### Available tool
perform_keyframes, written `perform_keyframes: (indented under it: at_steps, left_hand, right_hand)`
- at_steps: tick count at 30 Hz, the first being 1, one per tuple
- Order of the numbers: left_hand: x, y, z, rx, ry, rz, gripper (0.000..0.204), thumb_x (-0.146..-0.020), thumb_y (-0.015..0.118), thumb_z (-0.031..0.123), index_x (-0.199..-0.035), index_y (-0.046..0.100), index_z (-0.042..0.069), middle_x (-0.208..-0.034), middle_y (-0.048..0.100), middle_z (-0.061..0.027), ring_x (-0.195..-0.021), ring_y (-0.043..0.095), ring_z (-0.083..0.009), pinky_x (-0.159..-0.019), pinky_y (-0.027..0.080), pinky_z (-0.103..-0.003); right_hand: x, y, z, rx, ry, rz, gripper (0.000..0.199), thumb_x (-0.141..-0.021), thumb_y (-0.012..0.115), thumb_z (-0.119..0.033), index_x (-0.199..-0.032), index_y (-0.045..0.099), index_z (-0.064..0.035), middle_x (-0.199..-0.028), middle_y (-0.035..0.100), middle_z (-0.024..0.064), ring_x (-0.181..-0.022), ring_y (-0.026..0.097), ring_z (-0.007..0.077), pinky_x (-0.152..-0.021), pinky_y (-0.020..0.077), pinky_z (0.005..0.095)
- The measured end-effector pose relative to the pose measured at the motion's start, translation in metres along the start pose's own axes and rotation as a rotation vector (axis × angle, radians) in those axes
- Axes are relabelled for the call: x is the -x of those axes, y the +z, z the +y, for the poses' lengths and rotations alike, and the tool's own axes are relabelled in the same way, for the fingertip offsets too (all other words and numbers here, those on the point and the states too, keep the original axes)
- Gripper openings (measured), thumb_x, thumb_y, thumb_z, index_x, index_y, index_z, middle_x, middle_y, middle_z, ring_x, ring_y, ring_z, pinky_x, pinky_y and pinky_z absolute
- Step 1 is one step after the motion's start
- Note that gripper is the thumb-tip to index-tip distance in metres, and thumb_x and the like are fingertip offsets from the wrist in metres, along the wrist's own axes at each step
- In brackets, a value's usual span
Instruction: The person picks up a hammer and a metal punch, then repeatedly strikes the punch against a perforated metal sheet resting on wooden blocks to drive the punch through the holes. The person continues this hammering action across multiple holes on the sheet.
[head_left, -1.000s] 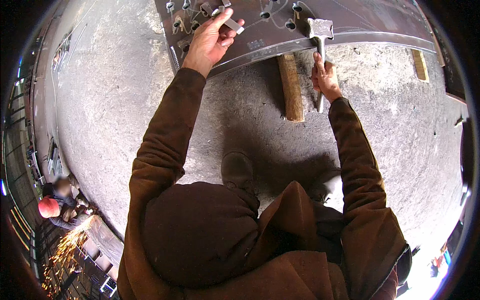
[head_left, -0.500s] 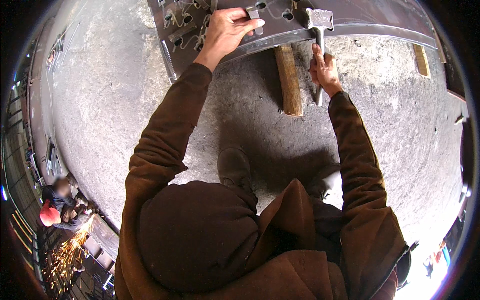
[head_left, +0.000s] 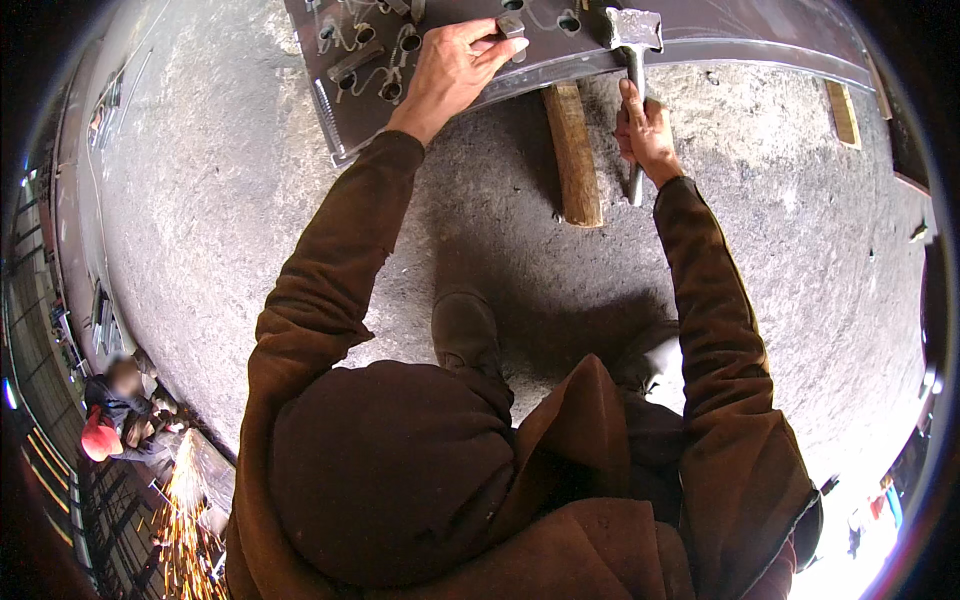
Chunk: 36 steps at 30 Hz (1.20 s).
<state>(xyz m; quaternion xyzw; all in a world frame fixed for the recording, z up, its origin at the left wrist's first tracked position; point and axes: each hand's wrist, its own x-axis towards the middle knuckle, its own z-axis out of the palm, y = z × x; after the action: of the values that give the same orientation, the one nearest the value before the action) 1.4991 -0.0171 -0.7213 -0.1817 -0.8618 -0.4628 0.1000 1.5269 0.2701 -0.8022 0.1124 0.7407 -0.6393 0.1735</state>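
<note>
The fingers of my left hand [head_left: 450, 80] are pinched on a small metal piece [head_left: 509, 27], thumb against its side, above the near part of a dark steel plate [head_left: 700, 25]; I can't tell whether the piece touches it. My right hand [head_left: 648, 135] is wrapped round the handle of a hammer [head_left: 634, 32], its head over the plate's near edge, to the right of the small piece. On the plate's left part are round holes [head_left: 408, 41], chalky lines and a loose metal bar [head_left: 354, 63]. A wooden block [head_left: 575, 155] juts out from under the near edge onto the concrete floor [head_left: 800, 220]. Well left of the plate, a person in red headgear [head_left: 100, 437] works beside flying sparks [head_left: 186, 510].
</note>
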Motion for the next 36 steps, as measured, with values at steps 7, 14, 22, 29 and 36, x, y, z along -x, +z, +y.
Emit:
perform_keyframes:
  at_steps: [7,14,22,29,36]
  left_hand:
    - [0.003,0.001,-0.001,0.017,0.017,-0.004,0.024,-0.092,0.077,0.024,-0.101,0.074,0.002,-0.092,0.077,-0.0107,-0.085,0.076,-0.0178,-0.072,0.061,-0.028]
    - [0.004,0.001,-0.002,0.063,0.049,0.004,0.022,-0.093,0.075,0.021,-0.102,0.074,0.0,-0.093,0.077,-0.011,-0.087,0.076,-0.0193,-0.076,0.062,-0.028]
    - [0.01,0.004,-0.001,-0.026,0.064,0.006,0.023,-0.093,0.075,0.02,-0.102,0.071,-0.001,-0.095,0.076,-0.012,-0.089,0.076,-0.0208,-0.077,0.062,-0.028]
    - [0.014,0.01,0.0,-0.098,0.098,0.071,0.02,-0.091,0.077,0.02,-0.099,0.07,0.002,-0.09,0.074,-0.0111,-0.083,0.076,-0.0225,-0.071,0.061,-0.031]
    - [0.018,0.018,-0.025,-0.042,0.163,0.136,0.022,-0.09,0.077,0.023,-0.097,0.069,0.003,-0.085,0.073,-0.0123,-0.076,0.074,-0.0263,-0.065,0.058,-0.035]
  right_hand:
    - [0.0,-0.002,0.0,-0.001,0.028,-0.003,0.068,-0.095,0.054,-0.069,-0.062,0.039,-0.0124,-0.051,0.036,-0.002,-0.04,0.033,0.0093,-0.038,0.0271,0.0284]
    - [0.003,0.001,-0.005,-0.016,0.01,-0.015,0.066,-0.095,0.055,-0.069,-0.063,0.038,-0.0136,-0.052,0.035,-0.0037,-0.041,0.033,0.0087,-0.039,0.0271,0.0281]
    - [0.011,0.0,-0.011,-0.04,0.034,0.05,0.056,-0.097,0.059,-0.06,-0.072,0.045,-0.0117,-0.057,0.04,-0.0039,-0.044,0.035,0.0069,-0.039,0.0295,0.0269]
    - [0.085,0.01,-0.082,0.205,-0.191,0.1,0.044,-0.1,0.062,-0.048,-0.088,0.055,-0.0055,-0.061,0.048,-0.0023,-0.046,0.045,0.0052,-0.04,0.0357,0.0241]
    - [0.124,0.042,-0.117,0.385,-0.387,0.103,0.037,-0.098,0.069,-0.036,-0.09,0.063,0.0003,-0.063,0.051,-0.002,-0.054,0.045,0.005,-0.048,0.038,0.0256]
